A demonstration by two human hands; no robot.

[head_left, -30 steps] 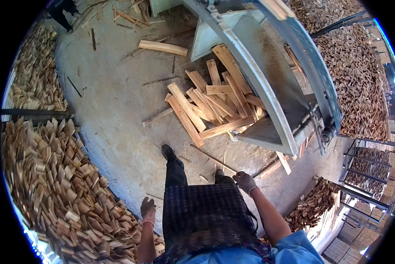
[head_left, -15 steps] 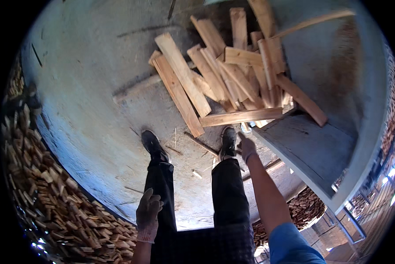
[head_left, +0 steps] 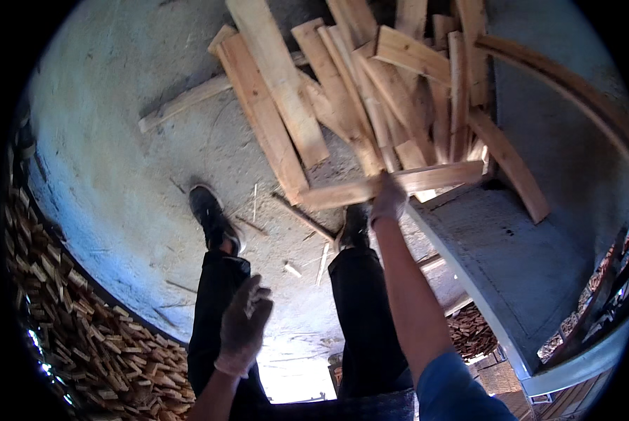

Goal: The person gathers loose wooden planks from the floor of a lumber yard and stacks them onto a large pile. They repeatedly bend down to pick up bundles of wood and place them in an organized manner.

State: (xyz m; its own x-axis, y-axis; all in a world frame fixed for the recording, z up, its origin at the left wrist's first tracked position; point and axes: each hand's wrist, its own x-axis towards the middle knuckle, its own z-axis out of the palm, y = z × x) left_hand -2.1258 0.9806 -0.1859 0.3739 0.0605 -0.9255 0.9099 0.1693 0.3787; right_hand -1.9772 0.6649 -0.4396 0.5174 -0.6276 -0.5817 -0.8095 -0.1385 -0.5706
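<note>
My right hand [head_left: 389,199], gloved, is closed on a short wooden board [head_left: 432,177] that lies crosswise at the near end of a heap of boards. The fingers go over its middle, and their tips are blurred. In its glove, my left hand [head_left: 244,324] hangs above my left leg, holding nothing, thumb and fingers apart. Beyond the gripped board lie several loose boards [head_left: 391,98], overlapping and pointing away from me. Two longer, wider boards [head_left: 276,88] rest side by side at the left of the heap.
A grey metal-like panel with a raised edge [head_left: 462,263] stands at the right of the heap. A long curved strip of wood [head_left: 560,74] reaches over it. Stacked wood pieces [head_left: 83,309] fill the lower left. My shoes [head_left: 213,217] stand on concrete among sticks and splinters [head_left: 304,216].
My right hand has reached forward and taken hold of the crosswise board. My left hand has risen slightly, its fingers spreading. The view has shifted, bringing the heap closer.
</note>
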